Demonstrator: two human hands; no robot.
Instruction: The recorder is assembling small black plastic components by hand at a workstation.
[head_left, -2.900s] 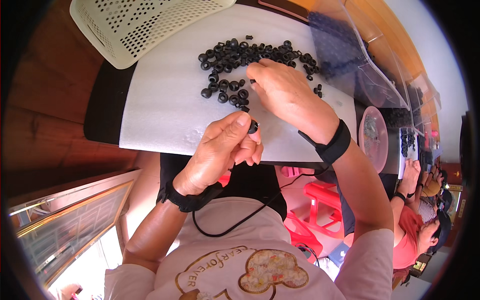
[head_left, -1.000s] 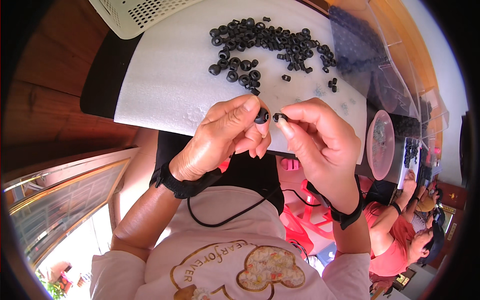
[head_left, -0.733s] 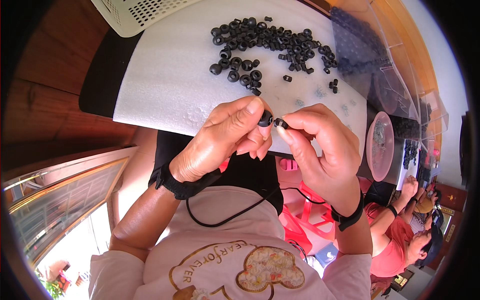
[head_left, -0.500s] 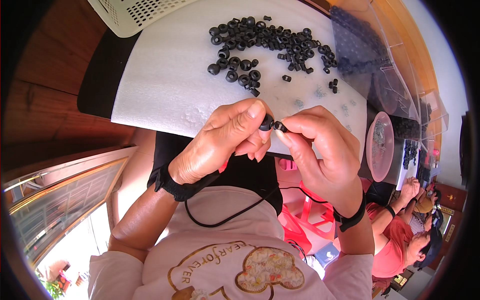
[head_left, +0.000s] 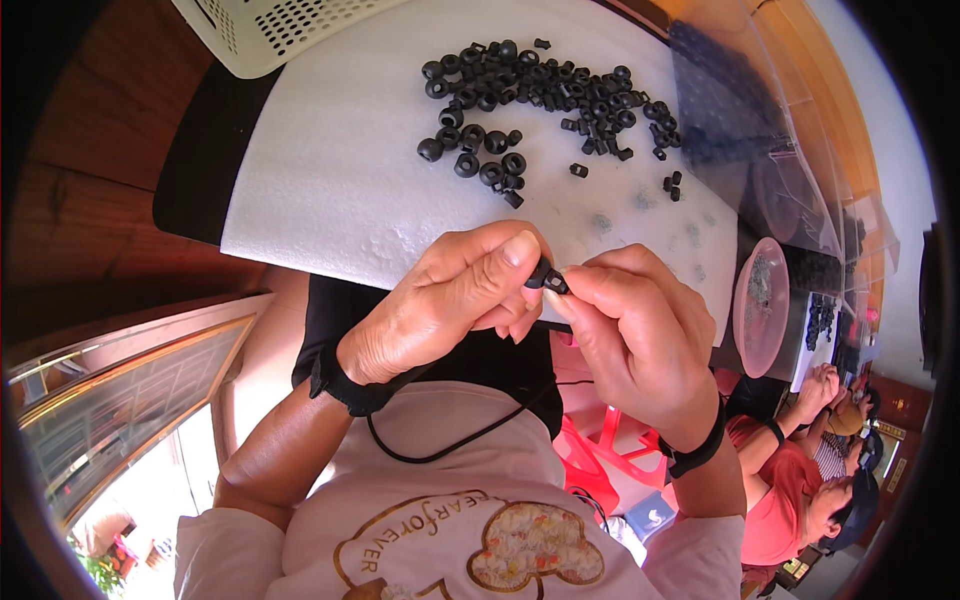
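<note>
Just off the near edge of the white foam sheet [head_left: 330, 170], my two hands meet. Between thumb and fingers, my left hand [head_left: 450, 290] pinches a rounded black cord-lock body [head_left: 538, 272], partly covered by the fingers. My right hand [head_left: 645, 335] grips a smaller black cord-lock plunger [head_left: 556, 283] by its end, with a square hole showing in it. The plunger meets the body's opening; how deep it sits inside cannot be told. Farther back on the foam lies a heap of loose black bodies and plungers [head_left: 540, 90].
Small clusters of fine silvery pieces [head_left: 641, 200] lie right of the heap. A pink bowl [head_left: 742, 325] holds more of them. Clear plastic panels [head_left: 790, 130] stand at the right, a cream perforated basket [head_left: 270, 40] at the far left. Another person [head_left: 790, 500] sits at right.
Both hands have come slightly nearer to me. The plunger, which showed a gap from the rounded body, is now against it. The view has shifted a little.
</note>
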